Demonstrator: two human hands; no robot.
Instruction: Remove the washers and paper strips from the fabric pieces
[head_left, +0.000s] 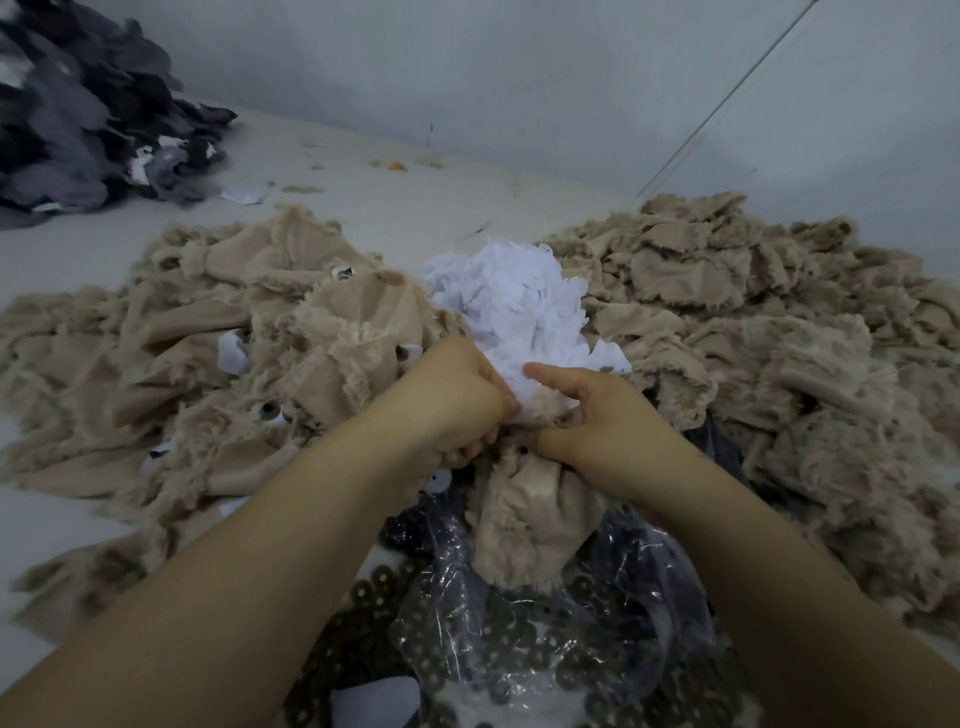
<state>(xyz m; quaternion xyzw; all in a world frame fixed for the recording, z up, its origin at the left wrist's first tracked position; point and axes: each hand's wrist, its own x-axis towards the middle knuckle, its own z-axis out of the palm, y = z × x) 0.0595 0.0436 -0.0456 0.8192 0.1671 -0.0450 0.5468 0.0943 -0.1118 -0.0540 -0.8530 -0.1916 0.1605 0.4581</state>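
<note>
The fingers of the left hand (457, 400) are curled tight on a beige fabric piece (524, 525), and the fingers of the right hand (597, 426) clamp it too, thumb stretched toward the left hand; the piece hangs over a clear plastic bag (519, 639) of dark washers (374, 592) at the worktop's (363, 208) near edge; white paper strips (519, 296) are heaped just beyond the hands, between beige fabric piles (753, 322); dark fabric (78, 114) fills the far left corner.
</note>
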